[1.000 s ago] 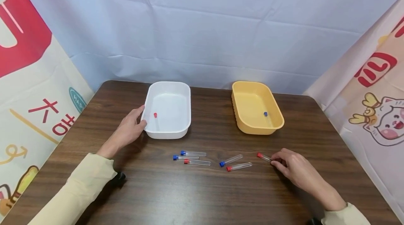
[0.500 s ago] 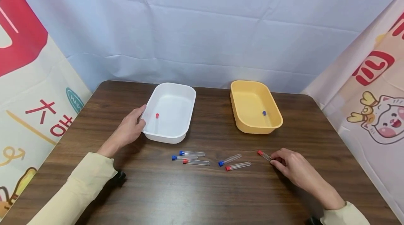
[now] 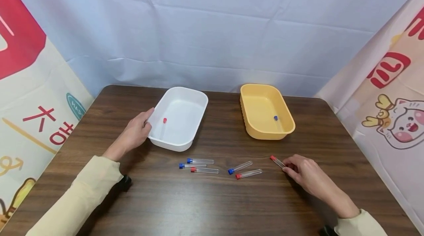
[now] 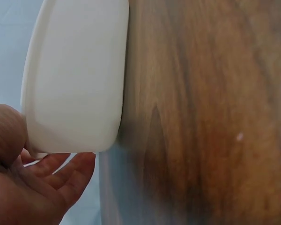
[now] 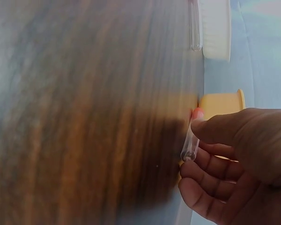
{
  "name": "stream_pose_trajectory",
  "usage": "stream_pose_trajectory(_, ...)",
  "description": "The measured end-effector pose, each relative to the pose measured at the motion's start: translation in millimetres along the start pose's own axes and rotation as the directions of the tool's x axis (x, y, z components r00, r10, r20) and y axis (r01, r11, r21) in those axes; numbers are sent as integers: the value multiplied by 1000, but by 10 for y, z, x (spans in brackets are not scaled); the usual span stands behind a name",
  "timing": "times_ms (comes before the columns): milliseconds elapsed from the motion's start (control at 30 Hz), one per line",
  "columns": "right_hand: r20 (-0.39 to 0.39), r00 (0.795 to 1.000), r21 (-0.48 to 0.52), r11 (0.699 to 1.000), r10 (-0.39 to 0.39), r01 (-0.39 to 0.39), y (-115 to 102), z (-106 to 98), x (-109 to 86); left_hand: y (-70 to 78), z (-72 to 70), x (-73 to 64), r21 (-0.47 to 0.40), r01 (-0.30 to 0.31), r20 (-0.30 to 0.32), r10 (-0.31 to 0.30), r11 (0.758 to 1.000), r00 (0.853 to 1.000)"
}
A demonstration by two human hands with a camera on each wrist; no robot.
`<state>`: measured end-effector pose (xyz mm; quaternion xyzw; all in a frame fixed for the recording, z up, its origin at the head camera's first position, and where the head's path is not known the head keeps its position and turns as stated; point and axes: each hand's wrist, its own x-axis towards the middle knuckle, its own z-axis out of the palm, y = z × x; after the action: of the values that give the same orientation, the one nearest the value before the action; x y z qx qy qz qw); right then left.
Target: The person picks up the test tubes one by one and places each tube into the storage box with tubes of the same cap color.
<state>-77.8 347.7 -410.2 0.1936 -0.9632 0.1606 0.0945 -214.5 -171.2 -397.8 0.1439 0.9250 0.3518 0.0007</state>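
Note:
In the head view my left hand (image 3: 132, 133) grips the left side of a white plastic tray (image 3: 185, 127), thumb at the rim. The left wrist view shows its fingers (image 4: 77, 176) against the tray's end wall. A test tube with a red cap (image 3: 165, 120) lies inside that tray. Over on the right, my right hand (image 3: 308, 174) pinches the clear end of another red-capped test tube (image 3: 277, 161) between thumb and fingers. Its cap points away, toward the yellow tray (image 3: 260, 111), where a tube with a blue cap (image 3: 275, 118) lies.
Between the hands lie several loose test tubes: two with blue caps beside a red-capped tube (image 3: 207, 171), then a blue-capped tube (image 3: 241, 166) next to a red-capped one (image 3: 250, 173). The brown wooden table (image 3: 198, 206) ends at a pale cloth backdrop (image 3: 212, 37).
The white tray has turned clockwise under my left hand, its far end swinging right. My right hand keeps hold of its tube, whose cap has shifted slightly away from me.

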Motion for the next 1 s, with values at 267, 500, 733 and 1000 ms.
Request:
stream_pose_trajectory(267, 6, 1000, 23, 1000, 16, -17, -39, 6, -4, -43, -19, 58, 14, -12, 26, 11, 1000, 1000)
stream_pose_trajectory(500, 14, 998, 57, 997, 57, -58, -57, 7, 0, -43, -39, 102, 2, -18, 56, 18, 1000, 998)
stream_pose_trajectory(733, 34, 994, 88, 990, 105, -107, -85, 0, 29, -79, -77, 160, 18, -40, 47, 39, 999, 998)
stream_pose_trajectory(1000, 50, 990, 124, 983, 131, -137, -121, -2, 50, -121, -105, 216, 5, -45, 34, 45, 999, 998)
